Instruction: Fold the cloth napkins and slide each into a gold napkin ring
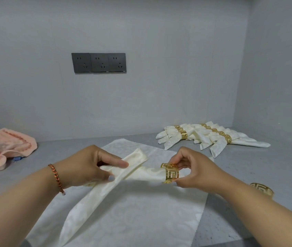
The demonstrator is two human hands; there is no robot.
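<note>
A cream folded napkin (134, 172) with a faint tone-on-tone damask pattern wears a shiny gold ring (171, 173) cut with a Greek-key design. Beneath lies a paler white patterned cloth (127, 211). The tabletop (248, 168) is speckled grey. A peach-pink towel (4, 147) has darker stitched stripes. The wall sockets (99, 62) are dark grey.

A grey worktop (248, 168) with fine speckles meets a pale grey wall (159, 41) at its far edge. On this wall, above the left half of the worktop, three dark grey sockets (99, 62) sit side by side in one row. At the left edge of the worktop lies a crumpled pink towel (4, 147). A small blue tag (17, 158) shows just beside the towel.
</note>
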